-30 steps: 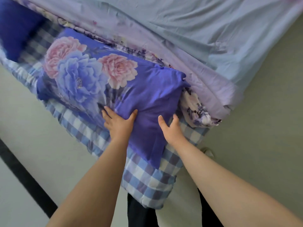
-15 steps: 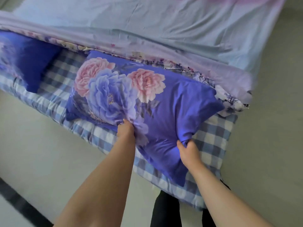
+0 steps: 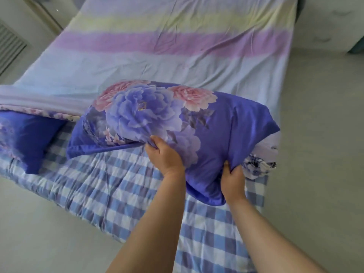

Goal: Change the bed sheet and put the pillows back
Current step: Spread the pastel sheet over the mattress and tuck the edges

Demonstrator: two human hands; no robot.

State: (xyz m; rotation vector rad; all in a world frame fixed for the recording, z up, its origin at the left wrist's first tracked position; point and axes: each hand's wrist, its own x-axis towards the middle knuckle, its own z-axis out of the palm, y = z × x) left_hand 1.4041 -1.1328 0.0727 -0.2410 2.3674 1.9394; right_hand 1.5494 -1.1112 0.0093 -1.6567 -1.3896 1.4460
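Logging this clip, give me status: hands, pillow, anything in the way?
Left hand and right hand both grip the floral pillow, near edge. Pillow raised off checkered mattress pad. Second pillow lies left; nothing blocking.

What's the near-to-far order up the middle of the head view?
Checked blanket → left hand gripping the floral pillow → pale blue band of the striped sheet → purple band → yellow band.
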